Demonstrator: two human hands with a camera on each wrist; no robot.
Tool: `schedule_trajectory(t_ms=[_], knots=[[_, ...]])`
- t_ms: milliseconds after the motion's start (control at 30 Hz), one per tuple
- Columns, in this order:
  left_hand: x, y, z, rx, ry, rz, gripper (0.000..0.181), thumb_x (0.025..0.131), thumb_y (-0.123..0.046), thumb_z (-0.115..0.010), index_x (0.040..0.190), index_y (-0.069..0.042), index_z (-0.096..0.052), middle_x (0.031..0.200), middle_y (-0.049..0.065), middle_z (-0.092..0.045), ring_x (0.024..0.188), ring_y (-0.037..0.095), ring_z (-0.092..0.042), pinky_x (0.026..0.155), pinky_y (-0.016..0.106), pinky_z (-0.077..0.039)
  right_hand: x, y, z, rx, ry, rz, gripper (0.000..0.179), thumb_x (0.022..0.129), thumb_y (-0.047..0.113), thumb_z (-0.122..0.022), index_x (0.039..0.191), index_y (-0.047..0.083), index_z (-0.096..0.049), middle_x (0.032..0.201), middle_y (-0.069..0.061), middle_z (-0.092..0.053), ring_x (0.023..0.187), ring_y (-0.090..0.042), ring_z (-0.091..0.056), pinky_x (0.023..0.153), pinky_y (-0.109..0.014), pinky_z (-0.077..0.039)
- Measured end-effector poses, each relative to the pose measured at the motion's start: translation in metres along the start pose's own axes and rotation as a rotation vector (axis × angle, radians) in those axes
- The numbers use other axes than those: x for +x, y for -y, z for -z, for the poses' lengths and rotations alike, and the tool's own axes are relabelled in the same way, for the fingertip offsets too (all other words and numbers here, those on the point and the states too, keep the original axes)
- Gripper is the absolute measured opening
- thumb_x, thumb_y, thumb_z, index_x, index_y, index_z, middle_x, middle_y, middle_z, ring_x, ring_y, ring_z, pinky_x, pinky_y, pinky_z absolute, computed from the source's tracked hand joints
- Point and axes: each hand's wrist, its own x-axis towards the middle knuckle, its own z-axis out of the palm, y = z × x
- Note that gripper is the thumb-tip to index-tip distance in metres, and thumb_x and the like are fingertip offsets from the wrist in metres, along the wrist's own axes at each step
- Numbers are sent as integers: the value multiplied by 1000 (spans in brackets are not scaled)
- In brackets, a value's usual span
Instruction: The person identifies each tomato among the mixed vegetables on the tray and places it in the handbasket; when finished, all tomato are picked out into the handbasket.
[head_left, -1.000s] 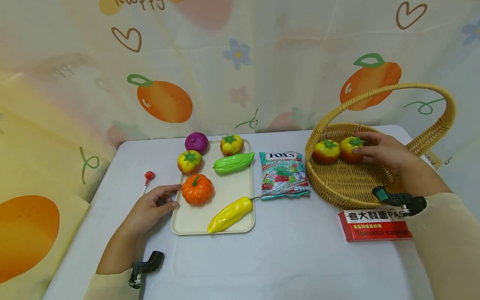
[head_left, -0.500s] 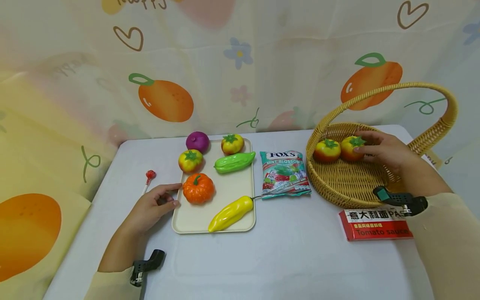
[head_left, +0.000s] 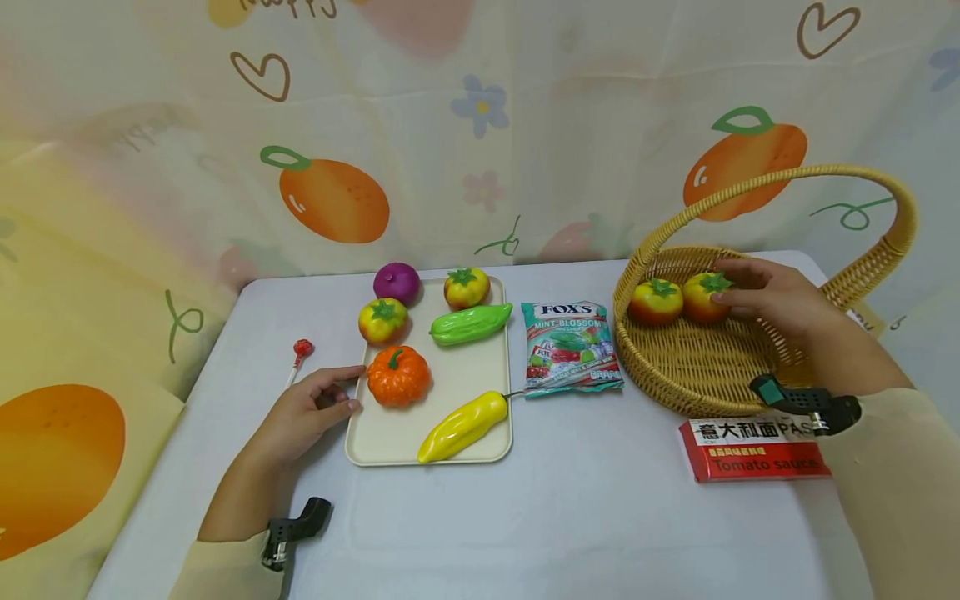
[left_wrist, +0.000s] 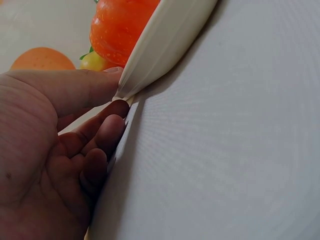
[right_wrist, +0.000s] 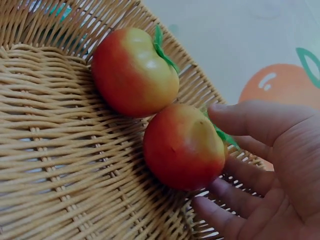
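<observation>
In the head view my left hand (head_left: 303, 421) is at the left rim of a cream tray (head_left: 465, 367). The left wrist view shows its thumb on top of the rim and fingers under it, pinching the edge. On the tray are an orange toy pumpkin (head_left: 399, 377), a yellow pepper (head_left: 463, 427), a green bumpy gourd (head_left: 471, 325) and red-yellow persimmons (head_left: 383, 322). My right hand (head_left: 783, 304) is inside the wicker basket (head_left: 697, 367), fingers spread loosely beside the right persimmon (right_wrist: 185, 147), thumb tip at its leaves. Another persimmon (right_wrist: 135, 72) touches it.
A purple onion-like vegetable (head_left: 397, 283) sits at the tray's far left corner. A FOX'S candy bag (head_left: 572, 347) lies between tray and basket. A red tomato sauce box (head_left: 753, 454) lies before the basket, whose handle arches high. A lollipop (head_left: 302, 348) lies left.
My right hand has shifted very slightly to the right, its fingers easing from the persimmon. My left hand stays at the tray rim. The whole view drifts slightly.
</observation>
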Motion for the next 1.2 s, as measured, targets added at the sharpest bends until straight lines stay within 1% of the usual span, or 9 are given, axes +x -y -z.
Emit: schedule_trajectory(t_ms=[100,167,300,367,433,700,933,1033,1200], knots=[[0,0,0,-2,0,-1,53,98,-18,-80,149,-13,-64,108,12,-60,100,29,-52,75,23,-49,-3,2,1,-35,-14,0,77,106,40,-67,167,7,-34,165,-24,-37,131,-27,-46,82,-14,-51],[0,1,0,-2,0,-1,54,98,-18,-80,149,-13,-64,108,12,-60,100,28,-52,75,23,-49,-4,3,1,-50,-20,-11,77,106,42,-67,167,8,-34,165,-23,-37,134,-31,-45,88,-20,-51],[1,1,0,2,1,-2,54,98,-18,-80,149,-14,-64,108,11,-60,100,28,-52,74,23,-48,-7,6,3,-57,-25,-23,76,107,41,-66,167,8,-34,166,-24,-36,142,-41,-41,109,-48,-46],[1,1,0,5,2,0,54,98,-19,-80,149,-14,-64,108,11,-60,101,28,-52,74,24,-48,-8,7,3,-55,-29,-20,75,108,39,-65,167,7,-34,167,-25,-36,145,-44,-39,115,-61,-38],[0,1,0,6,2,3,54,98,-19,-80,149,-14,-63,109,11,-60,101,28,-52,74,23,-48,-10,9,3,-52,-34,-15,74,108,38,-65,167,6,-33,167,-26,-36,147,-46,-38,117,-67,-34],[0,3,0,3,2,-26,53,99,-18,-80,149,-12,-64,107,12,-60,99,28,-52,75,24,-48,-22,16,7,-21,-30,-16,77,107,40,-65,168,9,-31,167,-25,-35,148,-47,-34,118,-71,-28],[-1,3,0,3,2,-22,53,99,-18,-80,149,-12,-64,107,11,-60,99,28,-52,74,24,-48,-32,23,8,-23,-45,7,77,108,41,-64,169,10,-30,167,-26,-33,148,-51,-31,115,-78,-25],[0,4,-1,-2,4,-24,54,99,-18,-80,149,-12,-63,108,11,-60,100,27,-52,74,24,-48,-35,25,6,-10,-59,15,75,108,41,-64,168,10,-31,166,-24,-35,146,-47,-34,116,-76,-26],[1,5,-2,-7,1,-24,54,99,-18,-80,150,-13,-63,108,10,-61,100,27,-52,74,24,-48,-42,30,3,13,-62,28,72,108,42,-64,168,14,-35,164,-17,-38,138,-26,-41,118,-67,-30]])
